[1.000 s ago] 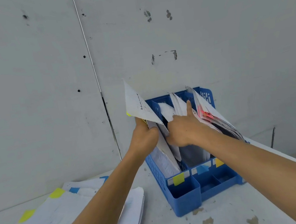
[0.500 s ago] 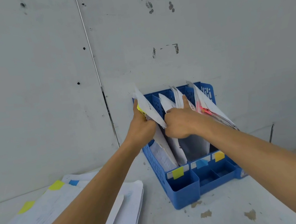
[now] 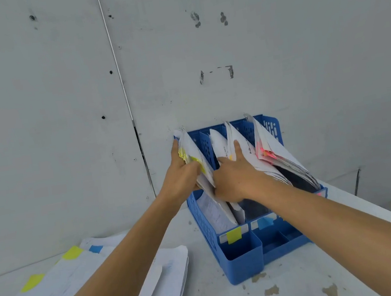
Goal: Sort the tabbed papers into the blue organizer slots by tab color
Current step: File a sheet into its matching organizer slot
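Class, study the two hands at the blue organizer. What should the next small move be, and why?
Probably the left hand should release its grip on the yellow-tabbed papers. They already stand in the organizer's left slot, behind the yellow label, while the right hand presses the neighbouring papers aside.

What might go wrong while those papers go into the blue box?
The left hand grips the yellow-tabbed papers at the left edge of the blue organizer, so they might crease or catch going in. The pink-tabbed papers lean far over the right side and may slip out if bumped.
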